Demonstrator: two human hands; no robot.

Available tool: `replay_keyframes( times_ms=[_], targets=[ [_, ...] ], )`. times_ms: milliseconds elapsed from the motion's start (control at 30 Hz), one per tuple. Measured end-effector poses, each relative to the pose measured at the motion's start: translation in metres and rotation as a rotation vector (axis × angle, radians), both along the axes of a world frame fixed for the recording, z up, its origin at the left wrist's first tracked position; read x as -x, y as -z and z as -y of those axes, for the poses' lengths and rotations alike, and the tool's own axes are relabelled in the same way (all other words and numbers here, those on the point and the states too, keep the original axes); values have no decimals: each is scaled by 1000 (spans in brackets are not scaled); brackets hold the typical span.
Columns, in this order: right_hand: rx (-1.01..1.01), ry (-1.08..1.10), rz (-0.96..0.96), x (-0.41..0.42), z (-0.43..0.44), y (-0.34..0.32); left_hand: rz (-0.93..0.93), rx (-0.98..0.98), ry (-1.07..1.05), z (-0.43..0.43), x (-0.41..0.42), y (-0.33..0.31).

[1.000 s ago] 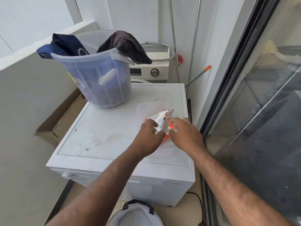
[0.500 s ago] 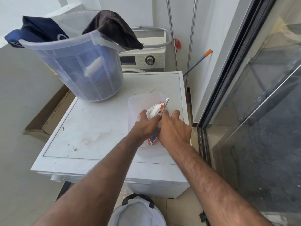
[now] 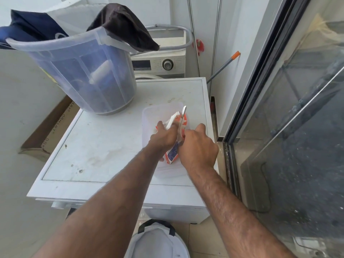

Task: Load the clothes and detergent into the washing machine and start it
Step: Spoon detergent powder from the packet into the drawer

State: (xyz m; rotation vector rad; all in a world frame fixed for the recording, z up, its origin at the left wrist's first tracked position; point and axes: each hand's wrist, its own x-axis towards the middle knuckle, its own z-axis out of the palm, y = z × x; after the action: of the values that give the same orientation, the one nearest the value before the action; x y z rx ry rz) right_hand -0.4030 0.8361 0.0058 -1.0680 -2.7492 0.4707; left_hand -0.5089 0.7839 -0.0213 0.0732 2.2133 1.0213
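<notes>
An orange, white and blue detergent packet (image 3: pixel 172 155) stands in a clear plastic container (image 3: pixel 158 112) on the white appliance top (image 3: pixel 102 146). My left hand (image 3: pixel 163 138) grips the packet near its upper part. My right hand (image 3: pixel 197 148) is closed on a thin metal tool (image 3: pixel 183 114) that points up against the packet; whether it is a spoon or scissors I cannot tell. A translucent bucket (image 3: pixel 74 71) at the back left holds clothes, with a navy garment (image 3: pixel 31 27) and a dark one (image 3: pixel 124 27) draped over its rim. A front-loading washing machine (image 3: pixel 160 66) stands behind.
A cardboard box (image 3: pixel 52 127) lies on the floor at left. A mop stick with an orange tip (image 3: pixel 223 67) leans on the wall at right. A glass sliding door (image 3: pixel 279 108) runs along the right. A white fabric bag (image 3: pixel 156 241) sits on the floor below me.
My hands have drawn close together over the packet and lowered it into the container. The view has shifted nearer to the appliance top.
</notes>
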Motion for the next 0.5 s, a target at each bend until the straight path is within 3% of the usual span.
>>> replay_keyframes(
  times_ms=[167,300,500],
  targets=[
    [-10,13,-63,2,-1,6,-36,-78,-77,-4,19,42],
    [-121,24,-221,3,-1,18,37,-154,-108,5,-5,-7],
    [-227,23,-398,4,-1,26,292,-300,-122,20,-12,-43]
  ],
)
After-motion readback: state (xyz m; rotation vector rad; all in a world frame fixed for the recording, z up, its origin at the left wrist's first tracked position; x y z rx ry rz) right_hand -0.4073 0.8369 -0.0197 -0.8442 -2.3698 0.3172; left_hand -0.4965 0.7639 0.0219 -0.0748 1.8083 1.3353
